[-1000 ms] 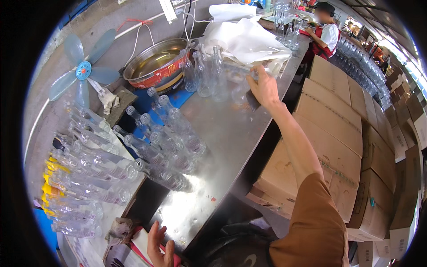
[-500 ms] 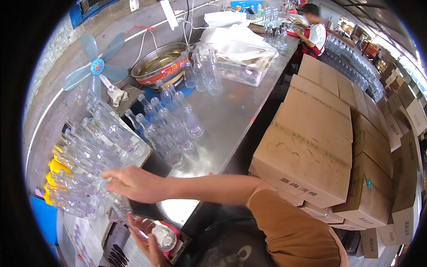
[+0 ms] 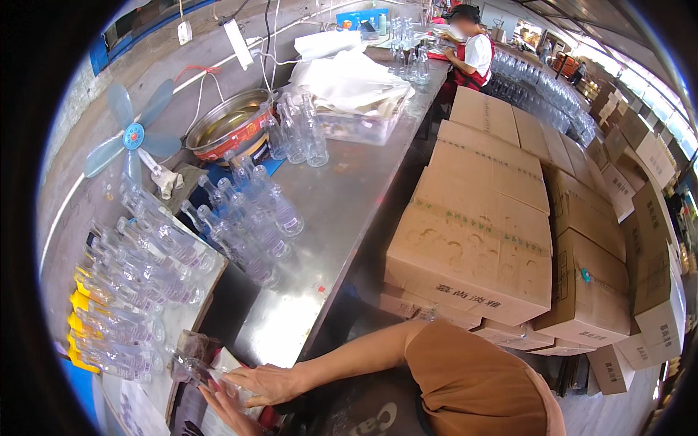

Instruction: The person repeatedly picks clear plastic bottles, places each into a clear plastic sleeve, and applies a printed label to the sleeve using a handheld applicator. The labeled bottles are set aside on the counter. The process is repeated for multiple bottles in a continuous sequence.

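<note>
Low in the view, a clear glass bottle (image 3: 190,368) lies tilted, its neck toward the upper left. My left hand (image 3: 231,416) is at its lower part, with long fingers against the glass. My right hand (image 3: 267,385) reaches in from the right and lies over the bottle's wide end, fingers closed against it. The hands partly hide the bottle's body and base. Beside them, on a pale board (image 3: 203,291), stand rows of similar clear bottles (image 3: 145,276) with printed fronts.
More bottles (image 3: 251,225) stand on the metal table (image 3: 342,171). Behind them are a metal basin (image 3: 227,123), a blue fan (image 3: 133,136) and a clear bin (image 3: 363,129) of white sheets. Stacked cartons (image 3: 472,240) line the right. Another person (image 3: 469,54) sits at the far end.
My right hand has moved down and right from beside the bottle rows to the bottle at my left hand. The view has shifted, so the table and cartons appear farther left.
</note>
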`<action>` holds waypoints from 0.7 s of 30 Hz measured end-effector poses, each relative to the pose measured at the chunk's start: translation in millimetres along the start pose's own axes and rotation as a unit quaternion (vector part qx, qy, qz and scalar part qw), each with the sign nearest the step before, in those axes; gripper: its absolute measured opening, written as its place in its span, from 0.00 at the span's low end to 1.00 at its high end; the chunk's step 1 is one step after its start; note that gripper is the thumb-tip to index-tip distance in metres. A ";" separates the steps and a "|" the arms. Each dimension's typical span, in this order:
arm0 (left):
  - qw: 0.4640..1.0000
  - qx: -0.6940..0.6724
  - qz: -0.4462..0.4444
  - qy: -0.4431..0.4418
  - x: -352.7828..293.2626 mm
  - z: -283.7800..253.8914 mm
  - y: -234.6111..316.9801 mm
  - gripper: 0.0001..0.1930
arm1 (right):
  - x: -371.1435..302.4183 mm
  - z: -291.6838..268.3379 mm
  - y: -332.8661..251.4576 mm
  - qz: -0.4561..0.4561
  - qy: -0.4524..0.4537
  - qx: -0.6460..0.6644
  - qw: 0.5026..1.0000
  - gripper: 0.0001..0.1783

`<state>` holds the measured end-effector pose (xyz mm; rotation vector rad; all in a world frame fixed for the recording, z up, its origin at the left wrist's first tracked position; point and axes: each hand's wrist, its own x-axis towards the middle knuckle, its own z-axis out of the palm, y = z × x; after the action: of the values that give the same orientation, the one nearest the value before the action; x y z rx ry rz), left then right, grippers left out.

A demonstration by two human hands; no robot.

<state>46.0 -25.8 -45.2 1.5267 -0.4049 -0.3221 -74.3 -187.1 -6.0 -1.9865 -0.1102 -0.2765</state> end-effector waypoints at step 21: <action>0.962 0.213 0.149 -0.081 -52.1 7.2 17.7 0.41 | -1.5 -10.3 26.5 0.028 -0.036 0.041 0.998 0.41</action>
<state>-4.6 -8.5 -30.3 1.8304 -0.8683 -0.1256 -71.8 -207.4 -25.7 -1.9154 -0.1103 -0.1616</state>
